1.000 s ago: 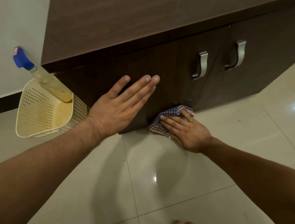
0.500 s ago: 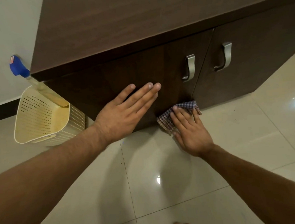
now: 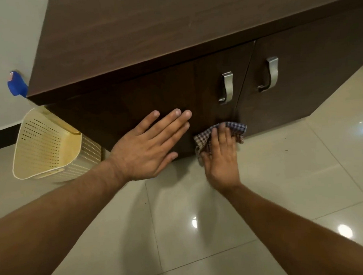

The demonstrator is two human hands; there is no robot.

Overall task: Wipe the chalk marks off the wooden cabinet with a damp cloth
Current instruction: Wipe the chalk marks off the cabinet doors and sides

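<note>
The right hand [image 3: 220,156] presses a checked cloth [image 3: 234,128] flat against the lower edge of the wooden cabinet [image 3: 130,35] door, fingers spread over the fabric, so most of the cloth lies hidden beneath the palm and only its far and left edges show. No chalk marks can be made out on the dark door; the wood there is too shadowed to tell. The left hand [image 3: 147,147] rests open and flat on the same door, just left of the cloth, fingers together and empty. Two metal handles [image 3: 226,87] sit above the right hand. Far left of the left hand, a cream perforated basket [image 3: 48,147] stands on the floor [image 3: 282,185], and a blue spray nozzle [image 3: 17,84] pokes out, its bottle cut off behind the cabinet's corner. Compared with a second ago, the cloth has slid rightward along the door's bottom edge toward the gap between the doors, while the left hand stays planted.
</note>
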